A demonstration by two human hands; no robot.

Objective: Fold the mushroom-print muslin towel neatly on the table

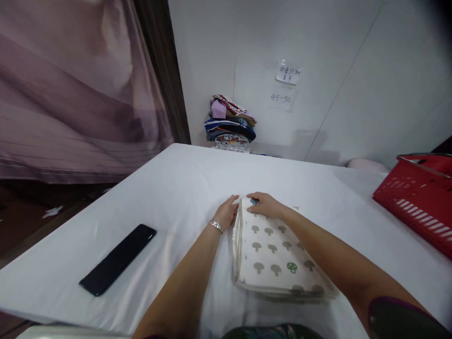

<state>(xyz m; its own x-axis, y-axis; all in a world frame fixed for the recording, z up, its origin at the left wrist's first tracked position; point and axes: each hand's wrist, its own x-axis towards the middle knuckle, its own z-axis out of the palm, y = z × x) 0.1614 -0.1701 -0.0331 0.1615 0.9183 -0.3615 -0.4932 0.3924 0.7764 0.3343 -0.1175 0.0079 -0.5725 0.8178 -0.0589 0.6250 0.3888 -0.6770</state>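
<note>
A folded cream cloth with a grey mushroom print (273, 256) lies on the white table (183, 188) in front of me. My left hand (226, 213), with a silver bracelet at the wrist, rests against the cloth's far left corner, fingers stretched out. My right hand (265, 204) lies palm down on the cloth's far edge, fingers together and flat, pressing on it.
A black phone (118, 259) lies on the table at the left. A red plastic basket (420, 197) stands at the right edge. A pile of folded clothes (230, 123) sits against the white wall behind the table. A mauve curtain (70, 89) hangs at left.
</note>
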